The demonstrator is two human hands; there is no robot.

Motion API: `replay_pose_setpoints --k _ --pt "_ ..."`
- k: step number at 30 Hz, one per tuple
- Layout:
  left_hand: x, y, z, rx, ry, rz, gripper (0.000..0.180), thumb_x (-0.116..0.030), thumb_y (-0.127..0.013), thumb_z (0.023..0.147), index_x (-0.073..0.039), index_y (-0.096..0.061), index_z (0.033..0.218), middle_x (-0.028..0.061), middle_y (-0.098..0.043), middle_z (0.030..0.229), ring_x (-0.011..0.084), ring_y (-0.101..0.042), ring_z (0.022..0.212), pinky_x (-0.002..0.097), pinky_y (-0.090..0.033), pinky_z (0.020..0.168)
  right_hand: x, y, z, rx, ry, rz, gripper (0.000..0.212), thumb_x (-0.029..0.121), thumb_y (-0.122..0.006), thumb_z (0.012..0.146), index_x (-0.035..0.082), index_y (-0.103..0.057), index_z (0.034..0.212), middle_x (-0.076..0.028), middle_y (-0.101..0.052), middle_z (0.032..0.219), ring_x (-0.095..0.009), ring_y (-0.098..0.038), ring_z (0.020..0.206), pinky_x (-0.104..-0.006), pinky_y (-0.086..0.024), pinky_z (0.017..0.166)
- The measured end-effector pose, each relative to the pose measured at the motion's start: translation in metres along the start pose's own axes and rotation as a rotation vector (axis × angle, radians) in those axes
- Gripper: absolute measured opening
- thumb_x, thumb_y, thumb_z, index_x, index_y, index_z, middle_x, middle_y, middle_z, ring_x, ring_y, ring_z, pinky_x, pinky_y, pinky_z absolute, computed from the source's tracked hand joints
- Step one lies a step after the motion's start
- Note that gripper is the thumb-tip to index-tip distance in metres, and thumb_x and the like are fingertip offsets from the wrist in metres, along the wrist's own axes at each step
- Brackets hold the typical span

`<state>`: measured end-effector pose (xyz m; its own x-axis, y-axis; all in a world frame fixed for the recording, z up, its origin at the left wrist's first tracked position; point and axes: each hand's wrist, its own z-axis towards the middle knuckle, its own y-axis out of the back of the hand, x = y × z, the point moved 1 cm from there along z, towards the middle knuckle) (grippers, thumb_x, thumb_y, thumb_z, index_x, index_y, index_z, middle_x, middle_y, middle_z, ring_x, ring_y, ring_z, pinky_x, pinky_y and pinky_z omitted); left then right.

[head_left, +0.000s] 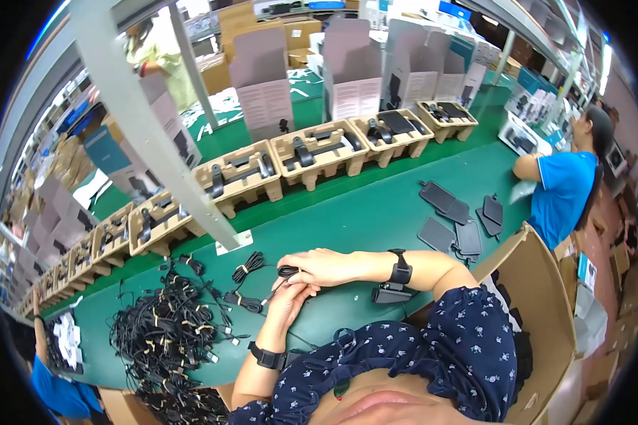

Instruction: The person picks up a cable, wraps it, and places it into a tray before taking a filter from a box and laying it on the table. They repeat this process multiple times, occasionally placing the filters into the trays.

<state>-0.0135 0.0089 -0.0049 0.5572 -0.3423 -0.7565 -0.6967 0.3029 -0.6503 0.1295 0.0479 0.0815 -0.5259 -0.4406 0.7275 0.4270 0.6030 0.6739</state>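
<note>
A small coiled black cable [286, 271] is gripped between my two hands above the green table [347, 234]. My right hand [317, 268] has its fingers closed round the coil from above. Just below it, my left hand [288, 301] is closed at the cable's lower end, where a short connector pokes out; its exact fingertips are partly hidden. Two bundled cables, one upper bundle [248, 265] and one lower bundle [243, 302], lie left of my hands. Beyond them spreads a large tangled heap of black cables [166, 329], many tied with pale bands.
Moulded cardboard trays [319, 152] with black parts line the table's far side, behind a metal post [156, 127]. Flat black pads [443, 205] lie to the right. An open cardboard box [546, 304] stands beside my right arm. A co-worker in blue [563, 191] sits at the right.
</note>
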Motion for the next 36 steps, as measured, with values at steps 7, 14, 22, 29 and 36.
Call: replay_pose_setpoints --k 7,14,22,29,36 --pt "-0.007 -0.026 -0.005 0.085 0.073 0.206 0.032 -0.008 -0.048 0.088 0.002 -0.04 0.117 0.0183 -0.056 0.103 0.0238 -0.06 0.081 0.0305 -0.051 0.069 -0.039 0.022 -0.042 -0.045 -0.041 -0.222 0.045 0.038 -0.049 0.086 0.013 -0.042 0.123 -0.016 -0.062 0.095 -0.031 -0.06 0.088 -0.0416 -0.047 0.074" --pt "-0.004 -0.015 -0.002 0.038 0.118 0.323 0.03 -0.006 -0.048 0.088 0.001 -0.041 0.117 0.0148 -0.057 0.096 0.0191 -0.059 0.075 0.0261 -0.05 0.062 -0.088 0.126 -0.078 -0.745 -0.258 -0.558 0.035 0.041 -0.046 0.086 0.007 -0.055 0.09 -0.016 -0.06 0.078 -0.034 -0.059 0.074 -0.0422 -0.047 0.064" --pt "-0.01 -0.003 -0.003 0.037 0.146 0.327 0.027 -0.005 -0.047 0.088 0.0 -0.043 0.114 0.014 -0.057 0.095 0.0176 -0.059 0.074 0.0258 -0.05 0.06 -0.129 0.243 -0.086 -1.218 -0.528 -0.842 0.034 0.038 -0.05 0.085 0.004 -0.056 0.086 -0.016 -0.061 0.073 -0.034 -0.059 0.072 -0.0428 -0.046 0.063" --pt "-0.016 0.004 -0.01 0.031 0.176 0.326 0.026 -0.005 -0.047 0.089 0.0 -0.043 0.114 0.0137 -0.057 0.094 0.0175 -0.059 0.074 0.0265 -0.05 0.061 -0.178 0.263 -0.041 -0.913 -0.61 -1.026 0.029 0.035 -0.055 0.081 0.006 -0.057 0.084 -0.013 -0.062 0.072 -0.03 -0.061 0.071 -0.0401 -0.048 0.062" --pt "-0.019 0.012 -0.014 0.025 0.186 0.3 0.028 -0.007 -0.048 0.089 0.0 -0.043 0.115 0.0129 -0.057 0.095 0.018 -0.059 0.075 0.0252 -0.049 0.061 -0.203 0.256 0.011 -0.457 -0.605 -1.355 0.02 0.026 -0.058 0.079 0.007 -0.061 0.084 -0.01 -0.064 0.077 -0.025 -0.063 0.076 -0.0367 -0.05 0.062"
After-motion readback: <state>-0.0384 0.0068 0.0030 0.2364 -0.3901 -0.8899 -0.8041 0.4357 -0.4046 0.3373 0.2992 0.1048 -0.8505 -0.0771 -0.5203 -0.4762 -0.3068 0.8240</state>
